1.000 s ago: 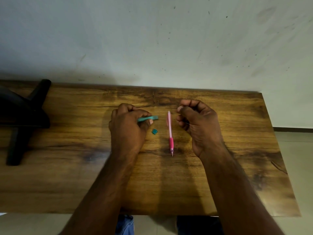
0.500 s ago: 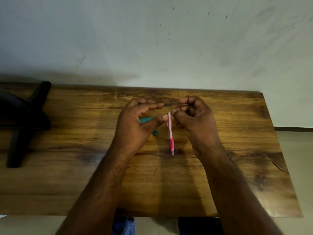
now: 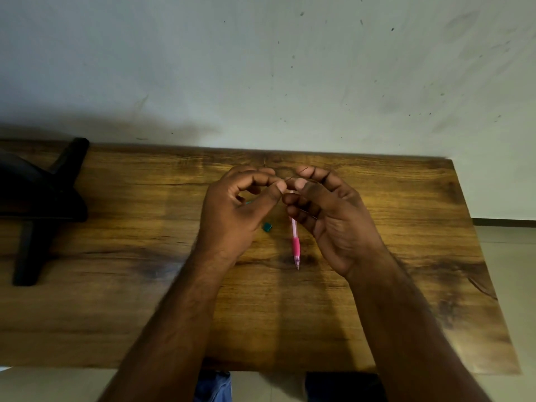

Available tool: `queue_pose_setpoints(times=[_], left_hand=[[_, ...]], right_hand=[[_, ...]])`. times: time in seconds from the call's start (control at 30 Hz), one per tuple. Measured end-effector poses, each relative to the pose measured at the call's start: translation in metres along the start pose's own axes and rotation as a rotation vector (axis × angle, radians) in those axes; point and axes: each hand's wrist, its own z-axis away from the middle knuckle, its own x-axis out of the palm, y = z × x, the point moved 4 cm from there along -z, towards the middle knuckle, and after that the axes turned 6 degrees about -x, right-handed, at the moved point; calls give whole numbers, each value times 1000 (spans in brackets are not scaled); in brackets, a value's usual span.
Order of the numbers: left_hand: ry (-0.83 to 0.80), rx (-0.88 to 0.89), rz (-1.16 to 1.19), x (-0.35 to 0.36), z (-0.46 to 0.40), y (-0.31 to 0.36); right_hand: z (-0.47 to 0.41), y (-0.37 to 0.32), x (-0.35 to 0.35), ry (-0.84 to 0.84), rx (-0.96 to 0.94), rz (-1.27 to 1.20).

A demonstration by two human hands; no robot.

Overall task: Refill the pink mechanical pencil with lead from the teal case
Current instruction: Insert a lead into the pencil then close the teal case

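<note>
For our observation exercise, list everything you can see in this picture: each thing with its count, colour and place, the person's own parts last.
Table: one, brown wood, against the wall.
Wall: one, pale grey, speckled, behind the table.
Pink mechanical pencil: one, pink with darker grip, lying on the table between the hands, tip toward the person.
Teal cap: one, small, on the table left of the pencil.
Teal case: one, mostly hidden behind the left hand.
Black stand: one, at the table's left end.
Left hand: one, fingertips curled toward the right hand.
Right hand: one, fingers curled above the pencil's far end.
</note>
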Motion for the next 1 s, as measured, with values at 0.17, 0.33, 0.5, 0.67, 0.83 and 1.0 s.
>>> queue_pose_setpoints(times=[0.17,0.33,0.5,0.67,0.83,1.0], left_hand=[[-20,4,18,4,0,-1],[-34,27,-11,6,2,0],[-57,38,1,9,4,4],[-102,55,-109,10,9,3],[-104,7,-251,8,23,-5],[-75,-33,-340,9,31,-3]], right_hand=[[2,1,1,-3,-32,30],[4,-4,-1,-14,-113,161],[7,-10,-2,12,-169,217],[16,-18,-12,89,-205,208],[29,-18,-24,152,-156,222],[30,-12,-24,198,-77,229]])
